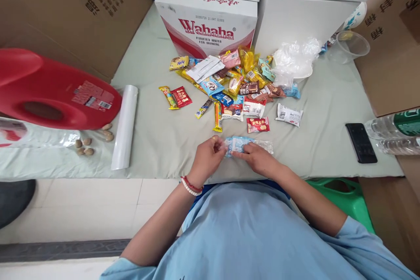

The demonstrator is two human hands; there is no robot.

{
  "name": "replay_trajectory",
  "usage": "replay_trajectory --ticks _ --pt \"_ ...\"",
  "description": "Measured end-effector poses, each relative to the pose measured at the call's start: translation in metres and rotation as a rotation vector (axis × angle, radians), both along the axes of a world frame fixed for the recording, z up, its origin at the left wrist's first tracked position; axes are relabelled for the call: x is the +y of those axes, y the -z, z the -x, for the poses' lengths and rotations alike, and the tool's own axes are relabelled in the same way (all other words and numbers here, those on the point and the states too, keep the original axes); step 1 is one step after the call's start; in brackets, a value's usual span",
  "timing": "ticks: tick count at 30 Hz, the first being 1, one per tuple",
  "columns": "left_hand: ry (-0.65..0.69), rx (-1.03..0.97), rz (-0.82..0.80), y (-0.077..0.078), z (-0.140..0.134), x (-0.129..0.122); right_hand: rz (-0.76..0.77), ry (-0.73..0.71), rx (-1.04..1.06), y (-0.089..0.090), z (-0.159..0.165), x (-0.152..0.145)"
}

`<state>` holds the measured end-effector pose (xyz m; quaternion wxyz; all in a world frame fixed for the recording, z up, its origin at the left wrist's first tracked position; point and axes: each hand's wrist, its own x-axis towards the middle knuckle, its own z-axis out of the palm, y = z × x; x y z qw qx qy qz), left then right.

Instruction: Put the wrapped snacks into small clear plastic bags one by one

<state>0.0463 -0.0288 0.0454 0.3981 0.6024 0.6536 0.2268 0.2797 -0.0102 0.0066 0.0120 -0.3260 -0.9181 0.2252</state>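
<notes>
A light-blue packet (239,144) lies near the table's front edge, with clear plastic film (265,145) around it and stretching out to its right. My left hand (210,154), a red and a white bracelet at its wrist, pinches the crumpled left end of that film. From the right, my right hand (257,156) presses on the wrapped packet, one finger reaching left along its lower edge and the others curled over it. Just beyond the hands are a small red snack packet (258,124) and a yellow stick-shaped snack (218,117).
A pile of wrapped snacks (229,78) lies before the Wahaha carton (206,26). At left are a roll of film (124,127), a red jug (59,89) and several brown nuts (84,146). Rightward are a phone (361,143), bottles (398,124) and a plastic cup (351,46).
</notes>
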Motion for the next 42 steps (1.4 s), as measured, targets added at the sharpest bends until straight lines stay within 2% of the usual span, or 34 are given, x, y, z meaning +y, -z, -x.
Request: replay_trajectory --ticks 2,6,7,9,11,12,15,19,22,25,28,30,32,33,34,37,40,42 --pt "0.071 -0.108 -0.045 0.004 -0.015 0.002 0.018 0.01 0.009 -0.005 0.0 -0.001" --pt "0.289 0.065 -0.199 0.02 -0.045 -0.001 0.155 0.041 0.216 -0.023 -0.018 -0.003" --pt "0.323 0.119 -0.231 0.023 -0.049 -0.003 0.167 0.123 0.285 -0.027 -0.026 -0.003" --pt "0.371 0.215 -0.27 0.029 -0.054 -0.009 0.099 0.41 0.341 -0.032 -0.04 -0.001" --pt "0.389 0.285 -0.28 0.031 -0.054 -0.014 -0.021 0.683 0.241 -0.031 -0.049 0.002" --pt "0.387 0.301 -0.284 0.032 -0.053 -0.016 -0.059 0.746 0.158 -0.029 -0.052 0.002" --pt "0.373 0.283 -0.297 0.033 -0.049 -0.017 -0.059 0.702 -0.003 -0.025 -0.053 0.001" --pt "0.406 0.391 -0.332 0.033 -0.049 -0.019 0.012 0.708 0.078 -0.039 -0.036 -0.001" --pt "0.437 0.476 -0.371 0.032 -0.055 -0.023 0.138 0.682 0.119 -0.051 -0.005 0.006" --pt "0.406 0.412 -0.376 0.032 -0.053 -0.024 0.194 0.621 0.057 -0.046 0.03 0.019" --pt "0.345 0.174 -0.441 0.034 -0.035 -0.024 0.182 0.593 -0.051 -0.032 0.048 0.029" --pt "0.143 0.086 -0.486 0.035 -0.02 -0.025 0.148 0.555 -0.059 -0.024 0.05 0.029" --pt "-0.106 0.165 -0.438 0.037 -0.008 -0.024 0.12 0.527 -0.039 -0.021 0.048 0.025" --pt "-0.17 0.241 -0.388 0.038 -0.006 -0.023 0.111 0.524 -0.035 -0.021 0.048 0.022" --pt "-0.174 0.314 -0.337 0.039 -0.005 -0.021 0.108 0.526 -0.033 -0.021 0.048 0.019" --pt "-0.076 0.419 -0.266 0.04 -0.012 -0.014 0.125 0.559 0.011 -0.024 0.05 0.009" --pt "-0.122 0.31 -0.352 0.037 -0.021 -0.011 0.216 0.644 0.2 -0.029 0.05 -0.001" --pt "-0.135 0.154 -0.488 0.031 -0.026 -0.014 0.41 0.754 0.421 -0.036 0.048 -0.009"
